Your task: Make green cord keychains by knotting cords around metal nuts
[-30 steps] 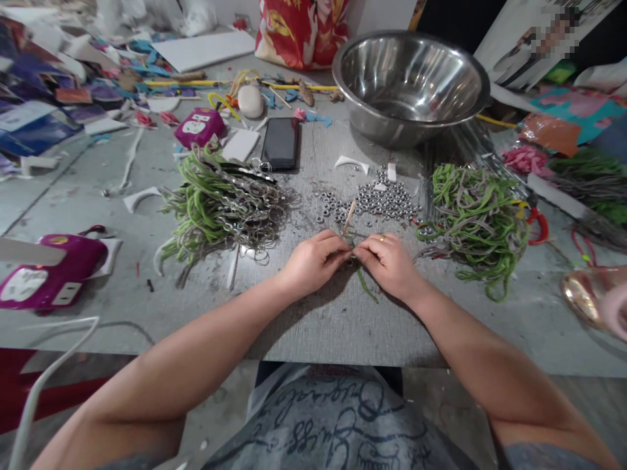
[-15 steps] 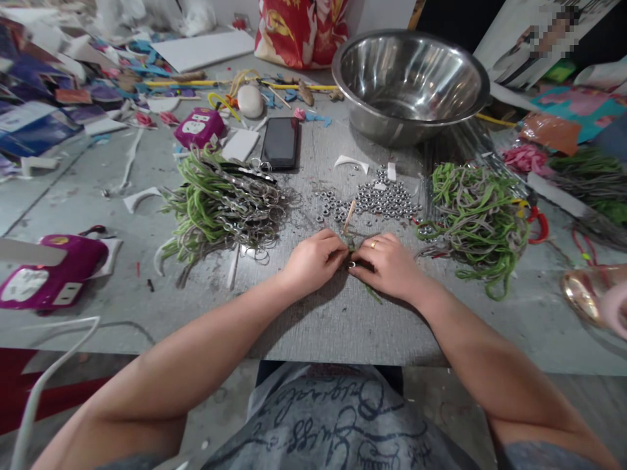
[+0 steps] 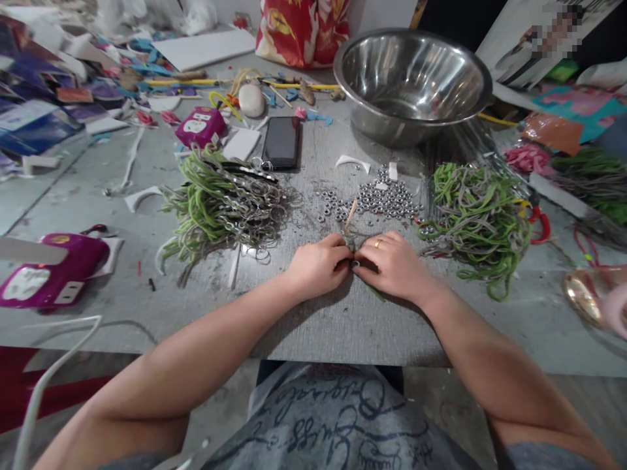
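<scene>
The left hand [image 3: 318,266] was curled nearly closed, pinching a green cord [image 3: 377,293] whose end showed at five o'clock, beneath the half-curled right hand [image 3: 392,267]; whether that one gripped it I couldn't tell. Metal nuts [image 3: 389,201] lay at one o'clock, a cord bundle [image 3: 203,199] at ten.

Cord [image 3: 377,294] mostly hidden beneath right hand [image 3: 390,264]. Left hand [image 3: 321,266]: grip hidden behind own knuckles; contact between hands too small to tell. Metal bits [image 3: 389,201] too small to identify. Red bag [image 3: 298,39] cut by top edge, shirt [image 3: 328,418] by bottom, pink object [image 3: 616,308] by right.
</scene>
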The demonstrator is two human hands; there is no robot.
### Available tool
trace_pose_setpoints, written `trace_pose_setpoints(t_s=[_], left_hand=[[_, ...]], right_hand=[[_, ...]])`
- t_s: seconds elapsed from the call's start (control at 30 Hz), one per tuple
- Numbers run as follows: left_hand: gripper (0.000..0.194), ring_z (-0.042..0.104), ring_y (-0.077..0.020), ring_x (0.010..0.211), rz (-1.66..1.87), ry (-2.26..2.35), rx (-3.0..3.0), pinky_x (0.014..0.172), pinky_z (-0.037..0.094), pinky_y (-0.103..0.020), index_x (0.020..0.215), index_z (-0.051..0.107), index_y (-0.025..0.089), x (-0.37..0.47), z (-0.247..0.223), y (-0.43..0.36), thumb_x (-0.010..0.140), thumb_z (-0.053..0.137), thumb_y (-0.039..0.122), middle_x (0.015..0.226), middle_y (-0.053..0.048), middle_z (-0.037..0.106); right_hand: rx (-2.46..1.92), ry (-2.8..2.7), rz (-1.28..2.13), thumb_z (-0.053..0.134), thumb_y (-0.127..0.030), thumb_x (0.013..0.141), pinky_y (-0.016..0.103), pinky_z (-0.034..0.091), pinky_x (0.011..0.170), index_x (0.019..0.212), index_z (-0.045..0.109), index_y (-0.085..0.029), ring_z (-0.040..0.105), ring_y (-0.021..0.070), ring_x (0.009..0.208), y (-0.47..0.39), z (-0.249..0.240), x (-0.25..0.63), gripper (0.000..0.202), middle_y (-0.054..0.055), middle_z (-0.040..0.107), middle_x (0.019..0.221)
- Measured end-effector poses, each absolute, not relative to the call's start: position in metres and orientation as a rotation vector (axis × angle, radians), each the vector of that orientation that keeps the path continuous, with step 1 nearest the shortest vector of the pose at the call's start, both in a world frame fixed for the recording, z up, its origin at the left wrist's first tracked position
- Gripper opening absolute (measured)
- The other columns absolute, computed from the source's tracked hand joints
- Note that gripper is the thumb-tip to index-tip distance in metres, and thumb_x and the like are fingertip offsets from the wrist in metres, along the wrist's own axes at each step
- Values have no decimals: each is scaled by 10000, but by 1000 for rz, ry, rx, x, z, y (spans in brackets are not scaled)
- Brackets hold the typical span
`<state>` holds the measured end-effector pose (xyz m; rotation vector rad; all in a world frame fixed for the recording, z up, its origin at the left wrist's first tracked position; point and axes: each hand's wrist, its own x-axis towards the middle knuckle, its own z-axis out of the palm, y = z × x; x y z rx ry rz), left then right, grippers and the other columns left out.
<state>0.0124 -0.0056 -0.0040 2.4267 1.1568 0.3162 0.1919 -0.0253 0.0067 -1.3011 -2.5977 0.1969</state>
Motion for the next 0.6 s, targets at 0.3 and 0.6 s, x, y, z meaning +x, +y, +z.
trace_pose_setpoints(t_s=[0.3, 0.6], left_hand=[[197, 617, -162, 754, 192, 1140, 2408, 619, 466, -272, 878, 650, 196, 12, 2, -5, 822, 471, 256, 1022, -43, 596], [177, 619, -164, 781, 268, 1128, 2336, 666, 485, -276, 850, 668, 187, 9, 0, -2, 812, 497, 213, 973, -43, 610]], right_hand=[[-1356, -2551, 106, 498, -301, 861, 317, 309, 728, 825, 607, -173, 569, 198, 761, -24, 3, 193, 172, 56, 638, 778], [-1152, -2596, 175, 515, -285, 864, 305, 311, 713, 774, 674, -194, 546, 165, 736, -25, 6, 193, 204, 28, 630, 738]])
